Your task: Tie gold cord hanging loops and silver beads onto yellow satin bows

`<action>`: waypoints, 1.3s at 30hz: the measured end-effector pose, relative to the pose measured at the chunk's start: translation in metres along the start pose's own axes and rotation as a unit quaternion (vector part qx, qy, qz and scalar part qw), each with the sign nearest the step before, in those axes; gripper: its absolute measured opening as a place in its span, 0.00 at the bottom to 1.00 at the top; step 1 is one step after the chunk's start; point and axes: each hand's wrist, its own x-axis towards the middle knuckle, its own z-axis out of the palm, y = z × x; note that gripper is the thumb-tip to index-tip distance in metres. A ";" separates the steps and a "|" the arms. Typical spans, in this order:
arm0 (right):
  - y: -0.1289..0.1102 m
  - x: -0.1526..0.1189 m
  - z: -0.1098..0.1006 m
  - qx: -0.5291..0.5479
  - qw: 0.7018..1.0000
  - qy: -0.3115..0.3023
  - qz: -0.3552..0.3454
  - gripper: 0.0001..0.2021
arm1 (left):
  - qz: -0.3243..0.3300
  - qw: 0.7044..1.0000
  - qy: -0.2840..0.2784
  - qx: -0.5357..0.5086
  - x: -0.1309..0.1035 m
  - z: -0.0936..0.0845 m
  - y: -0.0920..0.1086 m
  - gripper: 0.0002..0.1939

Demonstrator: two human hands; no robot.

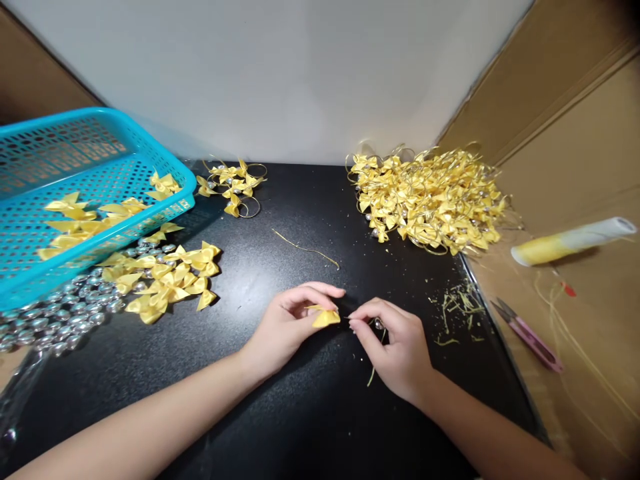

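Near the middle of the black table, my left hand (293, 323) pinches a yellow ribbon bow (327, 318) between thumb and fingers. Just to its right, my right hand (393, 340) has thumb and forefinger pressed together on a thin cord end. A silver bead (379, 324) shows beside the right fingers, and a gold cord (371, 377) hangs below them. The fingertips of both hands are close together but apart. Beyond them lies a loose gold cord (307, 249) on the table.
A blue basket (145, 143) with yellow bows stands at the left, beside loose bows (173, 280) and silver beads (65, 317). Small bow group (233, 183) at back; large heap (430, 197) back right. Cord scraps (460, 303), pink snips (533, 340) and a tube (573, 241) lie right.
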 end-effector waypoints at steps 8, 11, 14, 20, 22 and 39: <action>0.002 -0.001 -0.003 0.006 0.999 0.022 0.027 0.05 | 0.068 0.993 0.047 0.086 0.000 0.000 0.001 0.06; 0.002 -0.001 -0.002 0.012 0.999 0.020 0.027 0.05 | 0.008 0.996 0.044 0.075 -0.001 0.001 0.003 0.04; 0.002 -0.001 -0.002 0.019 0.999 0.019 0.027 0.05 | -0.031 0.998 0.030 0.056 -0.003 0.001 0.006 0.04; 0.001 -0.001 -0.002 0.024 0.999 0.022 0.028 0.05 | -0.017 0.998 0.025 0.056 -0.002 0.001 0.007 0.06; 0.001 -0.001 -0.002 0.032 0.999 0.020 0.028 0.05 | -0.038 0.997 0.047 0.045 -0.002 0.003 0.007 0.06; -0.001 0.000 -0.002 0.035 0.999 0.018 0.018 0.06 | -0.041 0.998 0.025 0.046 -0.002 0.006 0.003 0.17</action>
